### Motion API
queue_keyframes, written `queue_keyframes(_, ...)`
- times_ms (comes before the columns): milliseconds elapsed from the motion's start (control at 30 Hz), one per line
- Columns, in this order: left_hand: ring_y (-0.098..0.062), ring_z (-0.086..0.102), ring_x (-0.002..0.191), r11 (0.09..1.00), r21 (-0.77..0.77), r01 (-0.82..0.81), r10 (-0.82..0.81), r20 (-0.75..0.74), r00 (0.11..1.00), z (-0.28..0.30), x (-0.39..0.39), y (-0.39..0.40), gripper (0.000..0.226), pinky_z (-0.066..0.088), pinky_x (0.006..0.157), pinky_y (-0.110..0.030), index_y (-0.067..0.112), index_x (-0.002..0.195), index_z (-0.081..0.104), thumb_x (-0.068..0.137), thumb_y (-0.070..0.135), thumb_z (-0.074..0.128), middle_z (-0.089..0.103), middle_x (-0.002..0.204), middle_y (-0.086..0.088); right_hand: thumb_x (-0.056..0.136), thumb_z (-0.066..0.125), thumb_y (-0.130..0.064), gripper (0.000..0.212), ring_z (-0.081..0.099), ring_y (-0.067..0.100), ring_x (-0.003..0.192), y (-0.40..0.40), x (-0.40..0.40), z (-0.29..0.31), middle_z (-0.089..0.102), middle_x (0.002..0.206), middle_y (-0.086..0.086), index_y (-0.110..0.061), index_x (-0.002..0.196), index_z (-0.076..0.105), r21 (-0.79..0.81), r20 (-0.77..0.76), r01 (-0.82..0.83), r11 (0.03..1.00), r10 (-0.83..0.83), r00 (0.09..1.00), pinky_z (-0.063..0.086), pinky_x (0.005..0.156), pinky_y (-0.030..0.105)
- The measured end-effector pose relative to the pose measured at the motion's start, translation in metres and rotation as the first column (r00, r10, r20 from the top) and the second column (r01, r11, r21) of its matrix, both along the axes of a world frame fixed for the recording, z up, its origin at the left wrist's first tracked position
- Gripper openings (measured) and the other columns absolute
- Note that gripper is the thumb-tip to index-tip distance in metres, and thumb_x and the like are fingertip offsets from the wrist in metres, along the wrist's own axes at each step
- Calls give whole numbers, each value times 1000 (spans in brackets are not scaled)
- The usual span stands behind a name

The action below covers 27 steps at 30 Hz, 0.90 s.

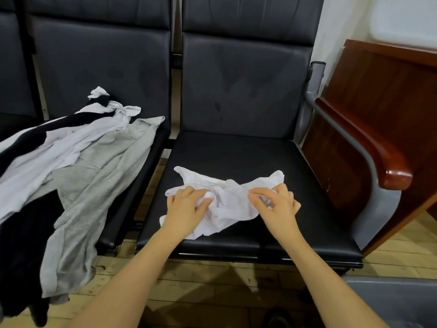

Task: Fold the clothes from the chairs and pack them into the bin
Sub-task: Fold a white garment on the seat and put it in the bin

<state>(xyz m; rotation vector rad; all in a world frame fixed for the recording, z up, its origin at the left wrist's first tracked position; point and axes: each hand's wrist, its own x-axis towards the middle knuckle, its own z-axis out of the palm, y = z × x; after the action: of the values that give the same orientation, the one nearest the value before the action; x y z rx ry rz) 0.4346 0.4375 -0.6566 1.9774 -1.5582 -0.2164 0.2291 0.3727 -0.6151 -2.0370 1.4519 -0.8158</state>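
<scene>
A small crumpled white garment point(227, 197) lies on the black seat of the right chair point(248, 152). My left hand point(185, 207) grips a bunched fold at its left side. My right hand point(275, 202) pinches the cloth at its right side with curled fingers. On the left chair point(104, 67) a pile of clothes point(78, 162) is heaped: a grey garment, a white shirt and black pieces, hanging over the seat's front edge toward the floor. A grey bin corner point(392, 301) shows at the bottom right.
A dark wooden desk point(378, 110) with a rounded edge stands right of the chair's grey armrest point(340, 129). Pale wooden floor point(201, 280) runs in front of the seats. A third seat is at the far left edge.
</scene>
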Motion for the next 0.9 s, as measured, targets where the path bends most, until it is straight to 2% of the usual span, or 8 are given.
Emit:
queue_keyframes(167, -8, 49, 95, 984, -166, 66, -82, -87, 993, 5, 7, 9, 42, 19, 92, -25, 20, 69, 59, 85, 55, 42, 50, 101, 13, 85, 59, -52, 24, 23, 5, 98, 6, 29, 1, 39, 103, -6, -39, 103, 67, -32, 17, -9, 999, 9, 1000, 6, 90, 20)
queue_keyframes(233, -5, 54, 96, 972, -214, 97, -130, -147, 980, 11, 8, 16, 54, 31, 93, -27, 14, 75, 66, 89, 57, 37, 57, 102, 17, 84, 61, -52, 24, 26, 9, 99, 6, 40, -2, 38, 103, -5, -41, 105, 66, -20, -11, -36, 999, 35, 999, 9, 89, 23)
queue_keyframes(367, -7, 57, 66, 996, -91, 2, -27, -274, 961, 27, 5, 26, 41, 45, 64, -28, 23, 92, 71, 97, 46, 37, 59, 64, 15, 87, 65, -39, 4, 32, 13, 99, 4, 54, -7, 37, 98, -6, -37, 88, 68, -69, -59, -37, 997, 33, 998, 10, 79, 22)
queue_keyframes(500, -13, 55, 72, 962, -156, -222, 205, -116, 972, 29, 9, 11, 28, 46, 63, -30, 20, 94, 68, 96, 38, 47, 58, 86, 6, 89, 63, -30, 7, 34, 10, 97, 1, 36, -2, 44, 97, -6, -31, 85, 70, -124, 40, -60, 990, 66, 997, 12, 82, 20)
queue_keyframes(633, -18, 47, 110, 997, -25, -69, 68, -51, 996, 17, 11, -9, 35, 38, 90, -32, 24, 123, 59, 93, 40, 53, 51, 124, 8, 88, 64, -31, 9, 30, 9, 102, 0, 6, 1, 40, 95, -10, -38, 83, 63, -173, -8, -21, 985, 20, 1000, 9, 81, 14)
queue_keyframes(733, -17, 52, 109, 999, -27, 21, -22, -27, 999, 6, 5, -14, 24, 26, 96, -29, 20, 106, 68, 92, 35, 56, 62, 112, 7, 88, 64, -31, 10, 33, 13, 102, -1, -5, -4, 41, 96, -7, -39, 82, 60, -161, -43, 14, 987, -21, 999, 11, 75, 14)
queue_keyframes(800, -17, 58, 93, 995, -95, -2, -9, -114, 993, 4, 4, -13, 15, 35, 99, -38, 13, 93, 70, 91, 25, 61, 65, 94, 6, 88, 63, -31, 8, 34, 15, 103, -3, -6, -7, 42, 99, -4, -38, 84, 62, -138, -66, 23, 990, -33, 997, 12, 73, 15)
queue_keyframes(900, -12, 57, 74, 977, -205, -58, -14, -331, 943, 24, 2, -7, 11, 48, 78, -33, 13, 85, 66, 92, 16, 59, 61, 77, 4, 89, 63, -27, 6, 34, 14, 102, -6, -7, -5, 43, 98, -3, -29, 88, 69, -142, 13, 57, 988, -56, 998, 13, 78, 16)
